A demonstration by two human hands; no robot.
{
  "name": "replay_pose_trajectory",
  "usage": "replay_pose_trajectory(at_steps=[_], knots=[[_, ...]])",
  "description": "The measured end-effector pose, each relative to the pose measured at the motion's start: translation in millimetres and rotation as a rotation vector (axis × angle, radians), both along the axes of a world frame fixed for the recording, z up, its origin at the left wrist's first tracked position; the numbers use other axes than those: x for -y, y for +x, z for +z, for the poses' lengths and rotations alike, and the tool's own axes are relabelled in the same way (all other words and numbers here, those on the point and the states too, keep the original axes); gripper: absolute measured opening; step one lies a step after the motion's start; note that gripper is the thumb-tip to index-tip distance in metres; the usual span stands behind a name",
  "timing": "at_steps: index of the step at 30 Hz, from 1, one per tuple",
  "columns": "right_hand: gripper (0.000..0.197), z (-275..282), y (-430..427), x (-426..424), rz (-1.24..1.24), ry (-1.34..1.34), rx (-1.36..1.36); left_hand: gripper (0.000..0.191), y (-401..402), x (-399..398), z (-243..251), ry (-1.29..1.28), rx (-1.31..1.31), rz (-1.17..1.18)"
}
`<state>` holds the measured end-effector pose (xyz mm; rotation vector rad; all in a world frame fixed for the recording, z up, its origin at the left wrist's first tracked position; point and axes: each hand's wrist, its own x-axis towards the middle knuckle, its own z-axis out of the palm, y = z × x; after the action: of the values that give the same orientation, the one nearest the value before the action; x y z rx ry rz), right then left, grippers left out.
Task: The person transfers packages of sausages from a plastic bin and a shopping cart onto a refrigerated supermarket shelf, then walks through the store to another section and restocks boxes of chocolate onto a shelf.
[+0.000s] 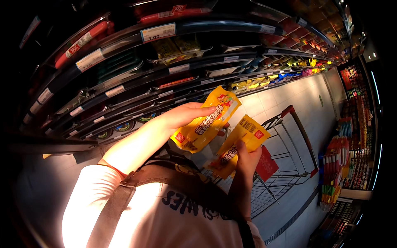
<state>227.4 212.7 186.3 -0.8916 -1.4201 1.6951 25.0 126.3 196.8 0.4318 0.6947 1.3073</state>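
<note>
Two yellow printed food packets are held up before my chest. My left hand [194, 116] grips one yellow packet [206, 127] from its left side, thumb across the front and fingertips showing past its right edge. Its front bears large writing and a picture near the top. Lower and to the right, my right hand [248, 155] pinches the other yellow packet [245, 131], thumb on the face turned to me; a barcode and a small red logo show on it. The two packets are close together, tilted to the right.
Tiered store shelves [186, 26] with price tags and packaged goods curve across the left and top. A wire shopping cart [285, 155] with a red panel [266, 163] stands at my right on the tiled floor [273, 96]. More stocked shelves [359, 139] line the far right.
</note>
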Motion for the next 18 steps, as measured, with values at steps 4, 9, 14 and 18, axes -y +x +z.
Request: replay_pose_trajectory(at_steps=[4,9,14,18], knots=[[0.026,0,-2,-7,0.014,0.038,0.046,0.047,-4,-2,6,0.0,-0.021,-0.01],[0.027,3,-6,-9,-0.011,0.026,-0.003,0.047,-12,-4,6,-0.017,-0.116,-0.07],[0.027,3,-3,-10,-0.042,0.068,0.022,0.047,-18,-3,22,0.069,-0.116,-0.232],[0.026,6,-2,-9,-0.153,-0.001,0.009,0.046,-23,-13,37,-0.031,-0.211,-0.176]])
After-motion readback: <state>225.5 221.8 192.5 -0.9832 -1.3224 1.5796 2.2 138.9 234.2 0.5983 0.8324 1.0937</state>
